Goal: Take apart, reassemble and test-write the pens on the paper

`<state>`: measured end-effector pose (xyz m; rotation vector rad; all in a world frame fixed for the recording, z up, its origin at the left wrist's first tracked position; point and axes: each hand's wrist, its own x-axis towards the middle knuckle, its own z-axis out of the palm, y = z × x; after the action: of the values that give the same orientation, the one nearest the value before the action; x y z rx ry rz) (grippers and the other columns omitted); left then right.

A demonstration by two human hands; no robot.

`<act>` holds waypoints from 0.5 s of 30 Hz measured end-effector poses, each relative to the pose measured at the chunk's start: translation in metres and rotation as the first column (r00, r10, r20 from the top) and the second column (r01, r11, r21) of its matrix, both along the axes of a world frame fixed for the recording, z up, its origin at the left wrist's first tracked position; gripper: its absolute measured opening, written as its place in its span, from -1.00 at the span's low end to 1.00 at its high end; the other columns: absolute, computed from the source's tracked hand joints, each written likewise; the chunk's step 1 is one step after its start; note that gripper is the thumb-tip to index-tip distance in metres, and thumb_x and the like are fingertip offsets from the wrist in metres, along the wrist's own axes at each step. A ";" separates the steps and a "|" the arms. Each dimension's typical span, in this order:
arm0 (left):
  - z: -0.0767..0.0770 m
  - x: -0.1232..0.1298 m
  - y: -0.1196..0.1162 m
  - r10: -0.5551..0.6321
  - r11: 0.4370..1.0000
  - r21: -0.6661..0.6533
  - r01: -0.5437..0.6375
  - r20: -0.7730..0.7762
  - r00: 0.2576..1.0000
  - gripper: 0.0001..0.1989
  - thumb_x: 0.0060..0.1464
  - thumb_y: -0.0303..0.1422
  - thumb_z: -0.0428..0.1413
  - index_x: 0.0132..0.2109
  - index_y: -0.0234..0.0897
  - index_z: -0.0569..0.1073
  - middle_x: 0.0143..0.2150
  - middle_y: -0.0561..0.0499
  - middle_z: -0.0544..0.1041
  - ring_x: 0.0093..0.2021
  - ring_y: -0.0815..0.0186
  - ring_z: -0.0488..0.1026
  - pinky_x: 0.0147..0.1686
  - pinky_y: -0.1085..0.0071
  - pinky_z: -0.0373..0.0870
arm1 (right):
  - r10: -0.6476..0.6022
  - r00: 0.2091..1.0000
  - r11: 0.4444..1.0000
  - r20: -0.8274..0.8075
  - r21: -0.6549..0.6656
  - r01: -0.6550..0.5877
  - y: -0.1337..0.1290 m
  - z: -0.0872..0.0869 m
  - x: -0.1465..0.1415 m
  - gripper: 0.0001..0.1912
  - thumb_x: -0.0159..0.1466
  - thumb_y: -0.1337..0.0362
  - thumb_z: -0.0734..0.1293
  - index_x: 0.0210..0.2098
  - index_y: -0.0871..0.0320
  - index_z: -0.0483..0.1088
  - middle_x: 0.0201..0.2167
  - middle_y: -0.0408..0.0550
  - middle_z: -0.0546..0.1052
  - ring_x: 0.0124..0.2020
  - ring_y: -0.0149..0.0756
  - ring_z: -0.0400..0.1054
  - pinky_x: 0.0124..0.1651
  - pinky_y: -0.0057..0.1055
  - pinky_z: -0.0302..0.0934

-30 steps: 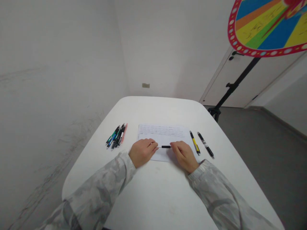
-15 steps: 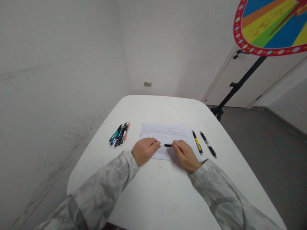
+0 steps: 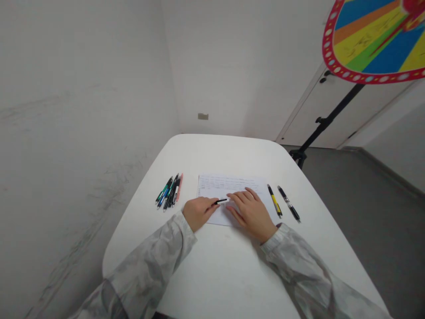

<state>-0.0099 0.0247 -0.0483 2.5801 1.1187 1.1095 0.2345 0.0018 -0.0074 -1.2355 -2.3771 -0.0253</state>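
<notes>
A short black and white pen piece (image 3: 222, 201) is pinched in the fingertips of my left hand (image 3: 197, 212), above the lower part of a written sheet of paper (image 3: 215, 181). My right hand (image 3: 250, 214) is just to the right, its fingers apart and its fingertips close to the white end of the piece. Nothing shows between the right fingers. Right of the paper lie a yellow and black pen (image 3: 274, 200) and a black pen with a clear middle (image 3: 288, 204).
Several pens (image 3: 168, 192) lie in a bunch on the left of the white table (image 3: 226, 153), a pink one (image 3: 179, 187) at their right side. Behind the table's right side stands a colourful wheel (image 3: 368, 48) on a black stand (image 3: 327, 122).
My right hand has let go of its end of the pen piece and spread its fingers. The piece stays in my left hand, now with its black part toward that hand. The view has shifted slightly.
</notes>
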 end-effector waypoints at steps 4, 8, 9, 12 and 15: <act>0.007 -0.005 -0.001 0.044 0.998 0.043 -0.044 0.006 0.999 -0.73 0.41 -0.13 0.18 -0.05 -0.24 0.62 -0.28 -0.02 0.70 -0.29 0.24 0.62 -0.22 0.27 0.53 | 0.095 0.993 0.988 -0.064 -0.114 -0.102 0.008 -0.003 -0.018 -0.67 0.50 0.36 0.16 0.14 0.11 0.45 -0.11 0.09 0.61 -0.08 -0.05 0.43 0.06 -0.10 0.26; 0.012 -0.018 -0.002 0.045 0.998 0.042 -0.045 0.006 0.999 -0.79 0.37 -0.18 0.22 -0.08 -0.23 0.60 -0.24 -0.06 0.69 -0.21 0.18 0.63 -0.16 0.20 0.55 | -0.149 0.840 0.968 -0.521 -0.249 0.017 0.023 -0.007 -0.020 -0.63 0.48 -0.04 0.25 -0.32 0.08 0.39 -0.41 -0.06 0.48 -0.36 -0.20 0.33 -0.27 -0.26 0.20; 0.012 -0.020 -0.002 0.030 0.999 0.029 -0.031 0.006 1.000 -0.81 0.38 -0.20 0.21 -0.08 -0.23 0.60 -0.24 -0.05 0.69 -0.21 0.19 0.62 -0.15 0.20 0.55 | -0.208 0.743 0.957 -0.636 -0.290 0.020 0.028 -0.006 -0.021 -0.50 0.46 -0.14 0.24 -0.47 0.05 0.27 -0.53 -0.13 0.35 -0.47 -0.25 0.22 -0.35 -0.28 0.13; 0.010 -0.022 -0.001 0.009 1.000 -0.003 -0.009 -0.001 1.000 -0.85 0.38 -0.26 0.20 -0.09 -0.23 0.59 -0.22 -0.05 0.68 -0.19 0.19 0.61 -0.13 0.20 0.56 | -0.306 0.392 0.913 -0.868 -0.384 -0.137 0.045 0.005 -0.026 -0.32 0.42 -0.30 0.11 -0.62 -0.01 -0.05 -0.68 -0.26 -0.04 -0.61 -0.34 -0.13 -0.50 -0.30 -0.08; 0.007 -0.020 -0.001 0.007 1.000 -0.030 -0.009 -0.046 0.999 -0.86 0.38 -0.28 0.18 -0.09 -0.23 0.58 -0.21 -0.07 0.66 -0.16 0.18 0.59 -0.13 0.19 0.55 | -0.378 0.143 0.846 -0.915 -0.404 -0.349 0.058 0.021 -0.034 -0.30 0.37 -0.38 0.03 -0.65 -0.02 -0.12 -0.68 -0.28 -0.16 -0.64 -0.34 -0.25 -0.58 -0.32 -0.14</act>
<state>-0.0303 0.0239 -0.0408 2.5923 1.1477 1.0319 0.2003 0.0602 0.0136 -0.9138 -1.0544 1.2156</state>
